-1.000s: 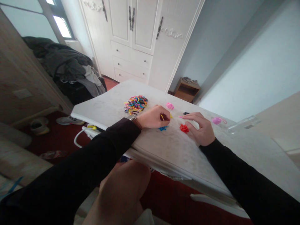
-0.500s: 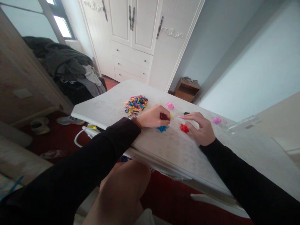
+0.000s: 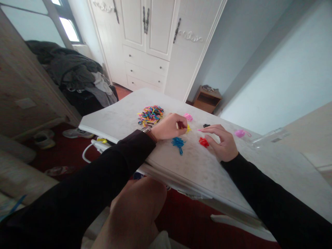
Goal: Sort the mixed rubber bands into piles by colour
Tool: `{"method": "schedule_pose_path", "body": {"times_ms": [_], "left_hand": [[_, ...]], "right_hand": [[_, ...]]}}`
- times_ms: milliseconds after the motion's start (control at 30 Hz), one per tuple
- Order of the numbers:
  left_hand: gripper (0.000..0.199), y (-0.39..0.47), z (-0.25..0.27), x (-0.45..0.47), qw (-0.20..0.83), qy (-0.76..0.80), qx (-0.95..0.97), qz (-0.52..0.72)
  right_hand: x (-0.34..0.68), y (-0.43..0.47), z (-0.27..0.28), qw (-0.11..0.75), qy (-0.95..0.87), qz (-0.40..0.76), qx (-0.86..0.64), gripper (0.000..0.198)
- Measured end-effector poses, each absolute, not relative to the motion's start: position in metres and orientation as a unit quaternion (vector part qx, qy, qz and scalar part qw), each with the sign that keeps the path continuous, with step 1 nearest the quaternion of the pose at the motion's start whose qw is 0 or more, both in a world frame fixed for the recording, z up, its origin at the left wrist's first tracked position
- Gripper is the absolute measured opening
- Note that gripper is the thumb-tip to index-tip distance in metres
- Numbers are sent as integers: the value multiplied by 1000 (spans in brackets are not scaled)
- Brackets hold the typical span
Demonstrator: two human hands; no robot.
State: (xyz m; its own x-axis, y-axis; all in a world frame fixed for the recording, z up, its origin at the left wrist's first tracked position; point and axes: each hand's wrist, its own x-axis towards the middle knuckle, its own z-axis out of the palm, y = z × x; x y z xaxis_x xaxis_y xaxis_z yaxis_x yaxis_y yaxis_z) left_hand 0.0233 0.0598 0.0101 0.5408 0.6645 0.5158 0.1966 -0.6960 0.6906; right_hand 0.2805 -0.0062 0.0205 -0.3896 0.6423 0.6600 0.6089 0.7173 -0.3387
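Note:
My left hand (image 3: 168, 127) is curled, thumb and finger drawn in beside a small pile of yellow rubber bands (image 3: 188, 129); whether a band is between the fingertips is hidden. Just below this hand lies a blue rubber band pile (image 3: 178, 143), one loop trailing toward the table's front edge. My right hand (image 3: 222, 141) rests with fingers stretched out and parted, its thumb close to a red rubber band pile (image 3: 203, 142). Something pink (image 3: 200, 130) shows at its fingertips, too small to make out. Beyond the hands lie pink bands (image 3: 188, 117) and black bands (image 3: 206, 126).
A large mixed heap of coloured rubber bands (image 3: 150, 114) lies left on the white table (image 3: 116, 114). At right are a purple looped item (image 3: 241, 133) and a clear plastic container (image 3: 269, 137). A white wardrobe (image 3: 145, 65) stands behind.
My left hand has moved slightly up and away from the blue pile, exposing more of it. A blue loop now lies at its lower edge. My right hand is almost still.

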Motion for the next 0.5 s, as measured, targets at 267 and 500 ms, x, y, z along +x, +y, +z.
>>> {"method": "schedule_pose_path", "body": {"times_ms": [267, 500], "left_hand": [[21, 59, 10, 24, 318, 227, 835, 388], [14, 59, 11, 24, 324, 199, 847, 372]], "right_hand": [[277, -11, 26, 345, -871, 48, -347, 26], [275, -11, 24, 296, -904, 51, -303, 35]]}}
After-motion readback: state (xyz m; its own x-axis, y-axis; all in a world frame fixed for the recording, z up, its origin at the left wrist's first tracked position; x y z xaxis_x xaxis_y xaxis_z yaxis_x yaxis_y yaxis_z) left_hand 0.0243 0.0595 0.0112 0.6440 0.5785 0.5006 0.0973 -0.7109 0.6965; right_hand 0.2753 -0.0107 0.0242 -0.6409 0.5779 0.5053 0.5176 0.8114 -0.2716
